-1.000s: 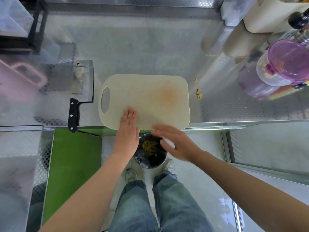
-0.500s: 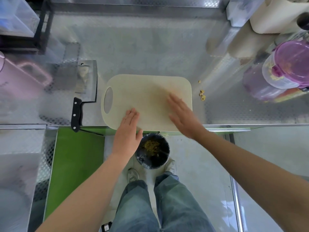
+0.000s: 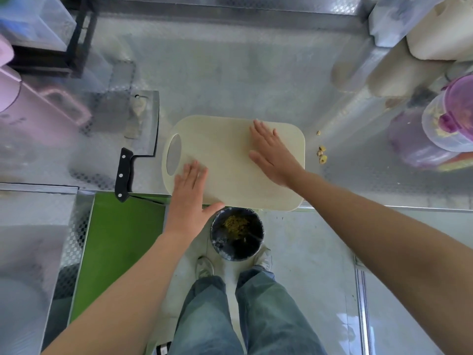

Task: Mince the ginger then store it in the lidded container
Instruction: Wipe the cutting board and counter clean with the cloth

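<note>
Far out left of the L hand sits a pink jug [image 3: 38,108] on the steel counter [image 3: 230,73]. Closer in, just left of that hand, a cleaver [image 3: 143,124] lies flat, black handle toward the person, pale bits stuck on the blade. L hand [image 3: 190,198] lies flat on the near-left corner of the cream cutting board [image 3: 225,149], fingers straight & together, thumb stuck out sideways past the board's near edge; it holds nothing. Just right of that thumb & below counter level, a black-lined bin [image 3: 217,248] stands on the floor w/ yellowish scraps inside. R hand [image 3: 271,155] is flat on the board's right half, palm down, fingers straight & a bit spread, tips near the far edge; nothing pinched. Just right of the R hand, off the board, a few ginger bits [image 3: 321,152] lie on the counter. Well right of those stands the lidded container [image 3: 435,134], purple lid on, yellowish stuff showing thru its clear wall.
</note>
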{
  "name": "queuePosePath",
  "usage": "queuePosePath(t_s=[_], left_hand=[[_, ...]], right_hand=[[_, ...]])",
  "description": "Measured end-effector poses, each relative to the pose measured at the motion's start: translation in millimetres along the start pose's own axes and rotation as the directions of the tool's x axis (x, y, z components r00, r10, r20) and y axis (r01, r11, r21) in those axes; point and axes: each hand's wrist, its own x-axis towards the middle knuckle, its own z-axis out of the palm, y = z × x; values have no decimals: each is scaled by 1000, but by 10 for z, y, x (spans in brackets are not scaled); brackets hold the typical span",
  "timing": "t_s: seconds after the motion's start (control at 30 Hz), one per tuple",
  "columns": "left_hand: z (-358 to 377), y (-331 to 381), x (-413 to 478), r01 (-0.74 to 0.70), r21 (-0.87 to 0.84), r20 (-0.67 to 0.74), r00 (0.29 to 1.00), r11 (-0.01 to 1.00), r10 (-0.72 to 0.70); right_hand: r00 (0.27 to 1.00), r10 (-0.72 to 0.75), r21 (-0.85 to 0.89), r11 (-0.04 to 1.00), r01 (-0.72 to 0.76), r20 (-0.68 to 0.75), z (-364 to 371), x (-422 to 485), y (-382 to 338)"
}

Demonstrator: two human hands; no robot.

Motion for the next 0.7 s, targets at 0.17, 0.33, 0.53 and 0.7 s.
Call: queuePosePath(t_s=[0.17,0.33,0.53,0.7], left_hand=[[-21,21,-2,47,-84,-9,999,995,-48],[9,3,8,37,-55,-10,999,998,-38],[14,13,12,26,-38,6,1000,999,-26],[14,9,13,12,-13,-1,1000,1000,-12]], right_hand=[[932,-300,-58,947,317,202,217,-308,-139],[820,-474,89,877,472,319,173,-879,-234],[955,-223,-32,972,234,198,166,-794,-282],[885,-378,35,923,383,271,234,-1018,-415]])
